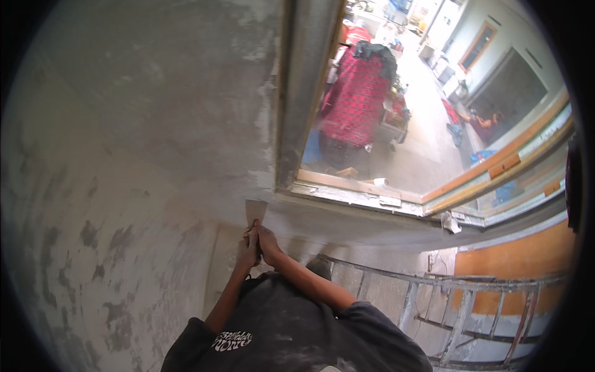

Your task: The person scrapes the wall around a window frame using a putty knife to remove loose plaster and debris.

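A putty knife [255, 210] with a wide, flat blade points up and away from me. Its blade edge is near the plastered wall below the lower left corner of the window frame. My right hand [267, 242] grips the handle, with a finger reaching onto the base of the blade. Pressed against it from the left, my left hand [249, 249] also closes around the handle area. The handle itself is hidden by both hands. Grey plaster [186, 116] with darker patches covers the wall in front and to the left.
A wooden window frame [289, 116] rises ahead, its sash swung out to the right. A paper-like roll [382, 183] sits on the sill. A metal ladder [409, 297] lies low on the right. Outside are a red patterned cloth cover [355, 95] and a person [483, 125].
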A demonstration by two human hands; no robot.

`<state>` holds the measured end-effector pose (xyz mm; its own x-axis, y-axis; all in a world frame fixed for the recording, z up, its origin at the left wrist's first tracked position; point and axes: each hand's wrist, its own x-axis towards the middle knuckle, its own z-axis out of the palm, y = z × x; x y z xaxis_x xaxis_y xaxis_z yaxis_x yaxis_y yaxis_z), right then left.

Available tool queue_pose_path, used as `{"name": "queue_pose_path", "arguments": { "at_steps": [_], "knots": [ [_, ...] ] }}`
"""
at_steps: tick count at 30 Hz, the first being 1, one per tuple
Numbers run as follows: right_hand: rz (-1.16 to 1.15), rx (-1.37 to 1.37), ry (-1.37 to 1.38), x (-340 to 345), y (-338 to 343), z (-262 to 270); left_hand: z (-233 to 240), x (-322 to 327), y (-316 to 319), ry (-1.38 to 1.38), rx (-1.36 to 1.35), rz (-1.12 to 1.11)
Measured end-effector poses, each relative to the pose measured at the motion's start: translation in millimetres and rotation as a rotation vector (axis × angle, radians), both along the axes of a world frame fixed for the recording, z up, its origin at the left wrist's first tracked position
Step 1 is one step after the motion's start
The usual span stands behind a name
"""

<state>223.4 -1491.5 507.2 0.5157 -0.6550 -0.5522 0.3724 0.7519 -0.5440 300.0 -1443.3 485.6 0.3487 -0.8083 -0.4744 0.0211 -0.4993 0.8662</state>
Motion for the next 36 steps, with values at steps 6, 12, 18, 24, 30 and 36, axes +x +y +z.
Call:
{"name": "queue_pose_path", "arguments": {
  "at_steps": [6,12,18,24,30,36],
  "knots": [
    [-0.099,-0.649,0.461,-22,11,10,13,-8,3,0.263,-0.106,-0.076],
    [-0.192,-0.712,0.453,-20,-3,31,25,-18,-23,0.044,-0.343,-0.074],
    [-0.172,-0.764,0.438,-19,-20,39,12,-19,-41,-0.132,-0.379,-0.041],
    [-0.198,-0.769,0.492,-14,-20,25,6,-16,-41,-0.138,-0.377,0.019],
    [-0.217,-0.771,0.446,-9,-26,29,9,-6,-45,-0.175,-0.433,-0.036],
    [-0.187,-0.737,0.463,-4,-22,31,10,0,-44,-0.174,-0.440,-0.020]
  ]
}}
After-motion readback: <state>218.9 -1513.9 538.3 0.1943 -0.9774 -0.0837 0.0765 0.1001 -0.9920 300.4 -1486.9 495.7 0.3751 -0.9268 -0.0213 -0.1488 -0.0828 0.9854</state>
